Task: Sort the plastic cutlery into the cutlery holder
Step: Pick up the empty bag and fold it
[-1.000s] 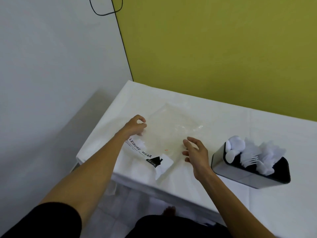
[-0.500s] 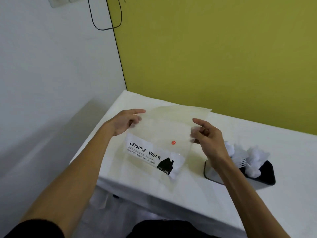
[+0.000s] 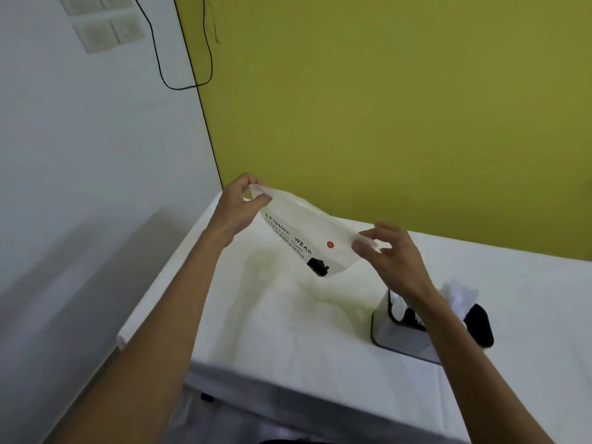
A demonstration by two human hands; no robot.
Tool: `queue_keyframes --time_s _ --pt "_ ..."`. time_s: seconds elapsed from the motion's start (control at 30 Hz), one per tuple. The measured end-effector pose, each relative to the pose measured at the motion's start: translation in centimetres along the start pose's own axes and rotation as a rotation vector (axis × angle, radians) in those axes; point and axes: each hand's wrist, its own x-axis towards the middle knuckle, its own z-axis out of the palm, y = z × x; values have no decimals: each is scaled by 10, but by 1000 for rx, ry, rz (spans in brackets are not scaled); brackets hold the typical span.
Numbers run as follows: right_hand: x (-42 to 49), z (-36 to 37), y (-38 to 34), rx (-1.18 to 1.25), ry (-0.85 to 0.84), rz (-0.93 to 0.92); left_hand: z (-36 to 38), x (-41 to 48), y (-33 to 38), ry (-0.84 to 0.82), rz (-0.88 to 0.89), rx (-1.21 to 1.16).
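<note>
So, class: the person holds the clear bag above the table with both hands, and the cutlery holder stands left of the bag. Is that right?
No. The head view shows the cutlery holder standing right of the bag, partly behind the right forearm. The rest holds: left hand and right hand each pinch an end of the bag above the table.

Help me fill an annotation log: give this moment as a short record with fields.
left hand: pinches one end of the clear bag
right hand: pinches the clear bag's other end
clear bag: held above the table, label reads LEISURE WEAR
cutlery holder: on table, below right wrist, white cutlery inside
</note>
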Motion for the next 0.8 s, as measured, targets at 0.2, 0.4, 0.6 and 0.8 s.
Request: queue_keyframes --time_s 0.2,0.4,0.6,0.8 --pt "0 -33 -25 216 188 -75 21 1 26 2 73 -172" --pt "-23 -74 -20 119 302 -6 78 -8 67 -28 109 -316" --pt "-67 -144 -17 126 499 -32 138 -31 119 -165 176 -420" --pt "-140 -206 -7 172 692 21 227 -71 175 -337 282 -400"
